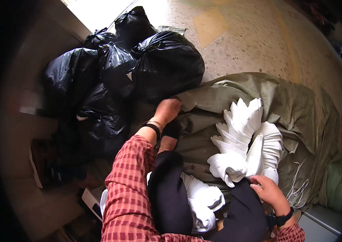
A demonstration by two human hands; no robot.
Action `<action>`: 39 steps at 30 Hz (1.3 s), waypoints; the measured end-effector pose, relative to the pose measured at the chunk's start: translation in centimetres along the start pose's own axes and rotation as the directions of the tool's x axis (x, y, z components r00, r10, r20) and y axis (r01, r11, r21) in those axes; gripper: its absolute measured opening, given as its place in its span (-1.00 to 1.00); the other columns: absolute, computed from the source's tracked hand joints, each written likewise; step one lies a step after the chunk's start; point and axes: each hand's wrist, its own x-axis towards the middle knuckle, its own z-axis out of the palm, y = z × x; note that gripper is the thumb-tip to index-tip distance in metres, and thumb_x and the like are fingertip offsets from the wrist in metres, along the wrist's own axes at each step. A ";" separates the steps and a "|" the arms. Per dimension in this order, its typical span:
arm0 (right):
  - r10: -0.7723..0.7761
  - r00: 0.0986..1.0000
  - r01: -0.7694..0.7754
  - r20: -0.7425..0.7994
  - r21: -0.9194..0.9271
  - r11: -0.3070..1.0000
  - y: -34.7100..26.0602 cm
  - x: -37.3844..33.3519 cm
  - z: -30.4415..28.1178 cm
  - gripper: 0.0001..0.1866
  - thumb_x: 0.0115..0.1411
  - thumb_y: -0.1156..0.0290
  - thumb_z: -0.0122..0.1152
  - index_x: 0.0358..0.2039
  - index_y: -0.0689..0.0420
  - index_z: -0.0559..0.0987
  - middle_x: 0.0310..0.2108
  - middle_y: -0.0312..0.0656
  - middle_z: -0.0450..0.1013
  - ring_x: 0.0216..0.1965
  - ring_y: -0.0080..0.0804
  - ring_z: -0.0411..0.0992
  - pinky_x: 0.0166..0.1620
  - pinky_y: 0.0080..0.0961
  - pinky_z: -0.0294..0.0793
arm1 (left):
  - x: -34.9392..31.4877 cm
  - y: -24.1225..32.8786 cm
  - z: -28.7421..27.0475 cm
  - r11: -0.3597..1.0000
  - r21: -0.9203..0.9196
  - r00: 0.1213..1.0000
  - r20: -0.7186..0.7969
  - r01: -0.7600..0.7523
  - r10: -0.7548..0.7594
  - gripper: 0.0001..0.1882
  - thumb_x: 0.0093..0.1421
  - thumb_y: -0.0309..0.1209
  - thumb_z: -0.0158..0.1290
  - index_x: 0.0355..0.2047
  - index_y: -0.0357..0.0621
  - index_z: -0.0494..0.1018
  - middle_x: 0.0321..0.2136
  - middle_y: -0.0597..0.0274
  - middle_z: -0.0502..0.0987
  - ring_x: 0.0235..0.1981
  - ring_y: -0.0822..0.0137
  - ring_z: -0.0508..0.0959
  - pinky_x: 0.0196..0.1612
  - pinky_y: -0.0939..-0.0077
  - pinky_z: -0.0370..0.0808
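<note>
The left hand (pixel 169 111) met the sheet's (pixel 276 89) left edge, its grip hidden; the right hand (pixel 268 192), loosely open, neared white stacks (pixel 241 131) inside that edge. Gentle, level handling seemed wise, lest they slide.

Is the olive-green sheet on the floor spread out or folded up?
Spread out, though rumpled: the sheet covers a broad patch of floor in loose creases, and stacked white pieces lie on it.
</note>
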 end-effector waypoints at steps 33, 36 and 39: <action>-0.502 0.801 0.547 -0.327 0.056 0.835 -15.8 21.2 -8.2 -0.76 0.29 0.40 0.12 -0.11 0.26 0.56 -0.19 -0.16 0.56 -0.12 -0.44 0.48 -0.01 -0.49 0.44 | 4.3 9.5 1.3 0.996 -0.015 0.945 -0.318 -0.090 0.080 -0.89 0.02 -0.50 0.06 -0.42 -0.17 0.37 -0.42 -0.05 0.48 -0.29 -0.09 0.50 -0.26 0.05 0.42; -0.586 0.675 0.592 -0.449 -0.146 0.793 -18.9 27.7 -8.3 -0.58 0.24 0.31 0.20 0.05 0.24 0.47 -0.02 0.01 0.49 0.02 -0.20 0.47 0.10 -0.36 0.41 | 1.9 11.5 4.0 0.977 0.002 0.934 -0.295 -0.212 0.203 -0.92 0.03 -0.52 -0.04 -0.43 -0.12 0.42 -0.45 0.05 0.49 -0.30 0.00 0.50 -0.24 0.13 0.44; -0.707 0.613 0.586 -0.354 -0.397 0.707 -19.2 31.8 -6.2 -0.43 0.10 0.39 0.20 0.14 0.25 0.38 0.09 0.10 0.39 0.15 0.04 0.34 0.24 -0.26 0.28 | -0.6 11.5 5.0 0.965 0.018 0.949 -0.173 -0.263 0.263 -0.88 0.03 -0.51 -0.03 -0.40 -0.14 0.47 -0.41 0.03 0.51 -0.26 0.00 0.50 -0.17 0.15 0.45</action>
